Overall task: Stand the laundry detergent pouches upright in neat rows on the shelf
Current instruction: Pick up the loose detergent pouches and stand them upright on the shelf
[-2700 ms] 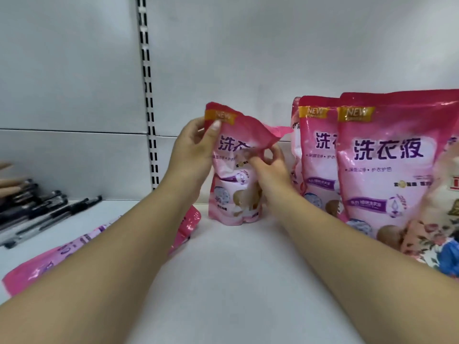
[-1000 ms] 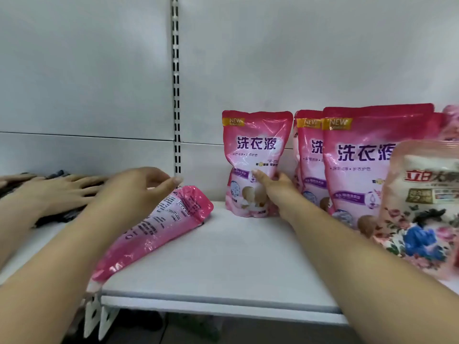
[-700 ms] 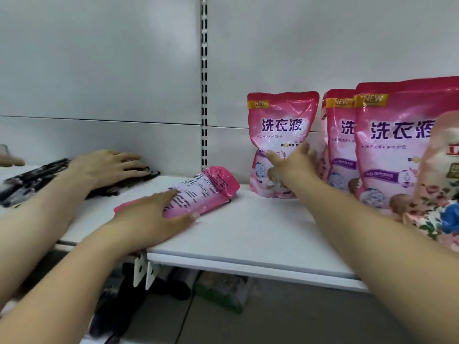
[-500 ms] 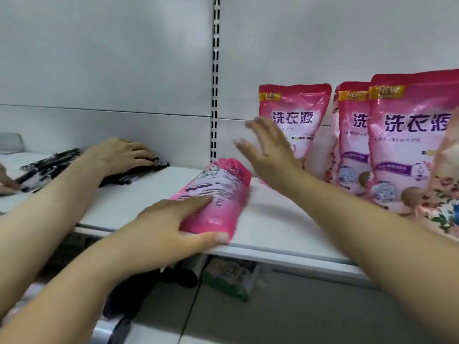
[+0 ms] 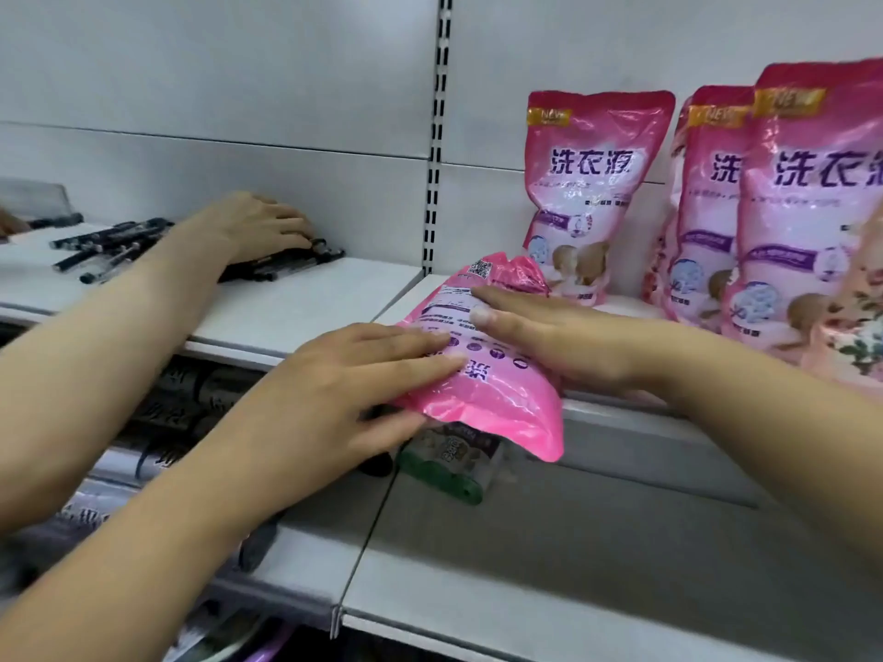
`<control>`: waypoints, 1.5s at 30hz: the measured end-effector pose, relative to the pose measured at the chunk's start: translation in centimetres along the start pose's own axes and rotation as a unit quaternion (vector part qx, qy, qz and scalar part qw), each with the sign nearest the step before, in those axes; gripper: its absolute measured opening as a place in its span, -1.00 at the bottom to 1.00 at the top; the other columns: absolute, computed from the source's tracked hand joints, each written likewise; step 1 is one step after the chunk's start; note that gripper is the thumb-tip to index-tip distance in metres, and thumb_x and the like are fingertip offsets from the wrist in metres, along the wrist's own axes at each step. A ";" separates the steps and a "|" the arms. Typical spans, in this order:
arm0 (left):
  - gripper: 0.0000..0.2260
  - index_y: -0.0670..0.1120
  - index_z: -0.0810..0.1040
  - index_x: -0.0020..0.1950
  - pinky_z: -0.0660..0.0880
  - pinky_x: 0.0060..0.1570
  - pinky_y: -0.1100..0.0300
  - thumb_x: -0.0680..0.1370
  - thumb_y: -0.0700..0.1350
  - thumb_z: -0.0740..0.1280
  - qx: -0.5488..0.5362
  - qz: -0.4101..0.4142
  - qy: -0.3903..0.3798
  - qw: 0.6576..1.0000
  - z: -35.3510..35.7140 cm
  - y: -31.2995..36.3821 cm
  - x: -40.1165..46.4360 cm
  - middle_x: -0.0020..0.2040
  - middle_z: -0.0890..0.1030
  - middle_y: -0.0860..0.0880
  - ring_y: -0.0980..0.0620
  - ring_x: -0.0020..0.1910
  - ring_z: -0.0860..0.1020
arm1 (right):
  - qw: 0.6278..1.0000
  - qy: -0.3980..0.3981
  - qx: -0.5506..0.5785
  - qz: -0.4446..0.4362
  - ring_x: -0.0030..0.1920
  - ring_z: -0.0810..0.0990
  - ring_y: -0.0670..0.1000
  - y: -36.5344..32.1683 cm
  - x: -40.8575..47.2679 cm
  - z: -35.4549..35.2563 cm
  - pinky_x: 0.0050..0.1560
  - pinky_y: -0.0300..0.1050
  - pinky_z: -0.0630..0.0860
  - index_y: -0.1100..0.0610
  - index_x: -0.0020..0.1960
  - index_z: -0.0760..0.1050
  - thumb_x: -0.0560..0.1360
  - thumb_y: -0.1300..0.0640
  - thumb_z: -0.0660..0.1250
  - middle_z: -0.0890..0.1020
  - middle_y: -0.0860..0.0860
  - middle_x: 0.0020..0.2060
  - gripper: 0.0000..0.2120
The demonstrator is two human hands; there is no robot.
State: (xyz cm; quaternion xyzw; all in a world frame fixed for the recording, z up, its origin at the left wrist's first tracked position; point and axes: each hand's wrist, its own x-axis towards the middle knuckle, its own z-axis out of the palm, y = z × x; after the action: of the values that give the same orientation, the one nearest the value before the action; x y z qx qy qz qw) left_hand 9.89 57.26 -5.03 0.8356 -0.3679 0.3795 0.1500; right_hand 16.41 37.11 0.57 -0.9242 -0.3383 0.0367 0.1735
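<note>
The white metal shelf (image 5: 306, 303) runs across the view under a pale grey back panel (image 5: 215, 88), split by a slotted black-and-white upright (image 5: 437, 136); a lower shelf (image 5: 573, 590) of the same flat white sheet shows below. Three glossy pink detergent pouches stand upright at the right: the nearest front pouch (image 5: 812, 207), a middle pouch (image 5: 702, 207) partly behind it, and a rear pouch (image 5: 592, 183) by the back panel, each with purple lettering and a gold corner tag. A floral pouch (image 5: 855, 322) is cut off at the right edge. The lying pouch (image 5: 487, 370) rests flat on its face, printed back up, crinkled and shiny, its sealed end overhanging the shelf's front lip. The left hand (image 5: 353, 403) grips its near edge, fingers on top, thumb beneath; the right hand (image 5: 544, 336) lies flat on it, fingers straight. Another person's hand (image 5: 258, 226) rests on black pens (image 5: 119, 246) at the left.
</note>
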 end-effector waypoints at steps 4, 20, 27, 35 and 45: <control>-0.72 0.00 0.46 0.21 0.41 0.15 0.31 0.53 0.02 0.20 -0.018 0.035 0.034 0.999 -0.5 0.5 0.0 0.13 0.53 0.07 0.15 0.07 0.51 | 0.995 0.050 0.027 -0.083 0.45 -0.03 -0.28 0.2 -5.7 0.7 0.49 -0.09 -0.06 -0.40 0.39 -0.08 0.17 -0.62 -0.02 0.01 -0.28 0.47 -0.16; -0.44 0.05 0.40 0.25 0.43 0.08 0.29 0.34 0.31 0.24 -0.175 -0.209 0.337 0.901 -0.3 1.3 12.1 0.13 0.40 0.27 0.17 0.16 0.43 | 0.793 0.514 0.326 -0.027 -0.54 0.21 -0.10 -0.4 -2.8 -6.4 -0.48 -0.26 0.23 0.06 -0.42 0.22 0.50 -0.09 0.23 0.22 -0.14 -0.61 -0.59; -0.59 -0.09 0.47 0.22 0.53 -0.13 0.09 0.52 0.15 0.19 -0.511 -0.411 0.014 0.755 4.3 0.1 14.9 -0.07 0.64 -0.01 0.02 -0.12 0.59 | 0.783 0.391 0.472 0.105 0.28 0.41 0.15 1.4 -0.4 -9.3 0.30 0.23 0.34 0.10 0.40 0.25 0.23 -0.37 0.32 0.44 0.09 0.30 -0.11; -0.42 -0.04 0.22 0.33 0.50 0.14 0.06 0.42 -0.21 0.44 -0.497 -0.348 -0.142 0.782 6.5 -1.7 14.9 0.19 0.54 -0.09 -0.04 0.15 0.55 | 0.856 0.239 0.435 0.146 0.07 0.57 0.06 6.7 -1.4 -2.6 0.24 0.00 0.45 0.12 -0.06 0.45 0.44 0.17 0.38 0.62 0.06 -0.04 -0.86; -0.24 -0.05 0.06 0.47 0.51 -0.31 0.42 0.41 -0.36 0.39 -0.468 -0.313 -0.184 0.805 8.6 -2.4 16.2 -0.06 0.52 0.11 0.29 -0.21 0.55 | 0.823 0.338 0.407 0.208 0.05 0.60 0.20 9.5 0.3 -2.7 0.14 0.20 0.50 0.16 0.01 0.52 0.29 0.00 0.50 0.65 0.15 -0.03 -0.62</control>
State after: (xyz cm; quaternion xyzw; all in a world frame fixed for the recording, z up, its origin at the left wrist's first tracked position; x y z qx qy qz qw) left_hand 23.28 46.18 1.38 0.7878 -0.2397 -0.0673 0.5634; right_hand 23.00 29.72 -0.14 -0.7727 -0.0129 -0.1081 0.6254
